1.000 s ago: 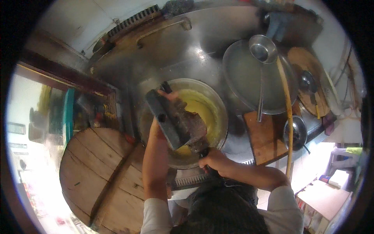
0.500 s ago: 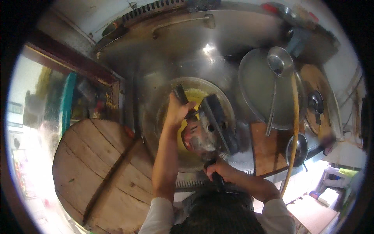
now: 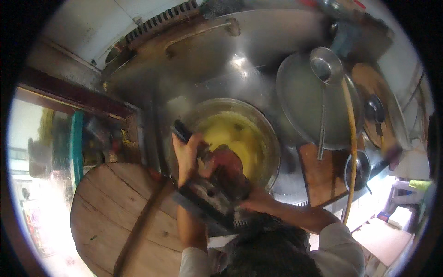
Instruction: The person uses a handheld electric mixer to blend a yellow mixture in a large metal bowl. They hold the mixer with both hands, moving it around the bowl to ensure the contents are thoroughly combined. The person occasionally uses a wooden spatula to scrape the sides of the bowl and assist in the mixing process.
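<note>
A bulky two-handled tool (image 3: pixel 211 190) with a reddish body and a broad dark plate is in my hands; its exact kind is unclear through blur. My left hand (image 3: pixel 186 154) wraps round a black handle at its far left end. My right hand (image 3: pixel 258 202) grips its near right end, where the fingers are partly hidden. The tool is tilted, its plate turned toward me, over the near left side of a wide metal pan (image 3: pixel 273 143). Yellow contents (image 3: pixel 233 134) fill the pan's middle, partly covered by the tool.
On the left lies a round wooden board (image 3: pixel 120 207) with a dark bar across it. To the right are a large metal basin (image 3: pixel 295 99), a long-handled ladle (image 3: pixel 322 111), a wooden pole (image 3: pixel 353 152), a brown board (image 3: pixel 318 175) and a small round metal dish (image 3: pixel 357 171).
My hands have swung the tool left and toward me, turning its plate from the right side to the near left. More of the yellow contents shows. The view has shifted slightly.
</note>
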`<state>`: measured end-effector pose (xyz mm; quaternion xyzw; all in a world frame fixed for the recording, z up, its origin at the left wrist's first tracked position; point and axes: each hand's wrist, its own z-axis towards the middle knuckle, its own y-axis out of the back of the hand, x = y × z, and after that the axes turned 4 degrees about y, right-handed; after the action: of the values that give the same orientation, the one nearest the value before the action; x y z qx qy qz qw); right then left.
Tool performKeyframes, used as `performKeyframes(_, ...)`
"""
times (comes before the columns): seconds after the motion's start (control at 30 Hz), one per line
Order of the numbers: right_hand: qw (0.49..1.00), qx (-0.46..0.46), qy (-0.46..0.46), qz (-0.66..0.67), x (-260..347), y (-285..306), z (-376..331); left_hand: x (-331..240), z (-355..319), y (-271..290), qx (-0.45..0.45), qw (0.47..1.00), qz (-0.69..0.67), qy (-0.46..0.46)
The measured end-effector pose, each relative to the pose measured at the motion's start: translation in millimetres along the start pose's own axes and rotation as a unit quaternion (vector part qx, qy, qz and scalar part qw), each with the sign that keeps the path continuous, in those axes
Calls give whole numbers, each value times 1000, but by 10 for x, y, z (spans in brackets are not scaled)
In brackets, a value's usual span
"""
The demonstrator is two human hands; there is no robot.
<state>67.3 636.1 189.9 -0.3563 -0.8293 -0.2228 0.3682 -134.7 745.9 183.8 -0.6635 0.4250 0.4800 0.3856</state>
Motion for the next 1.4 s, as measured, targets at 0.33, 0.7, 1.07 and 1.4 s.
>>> performKeyframes(0.33,957,-18,15,288,-380,-201,-523,398,121,-465,236,958,-120,109)
performKeyframes(0.7,944,101,-4,314,-1322,-599,-157,166,-336,-347,32,981,192,-28)
performKeyframes(1.07,997,20,71,5,-486,-336,247,20,-143,182,-44,996,68,-31)
performKeyframes(1.4,995,-62,25,77,-236,-224,-227,-108,323,-313,197,968,155,19)
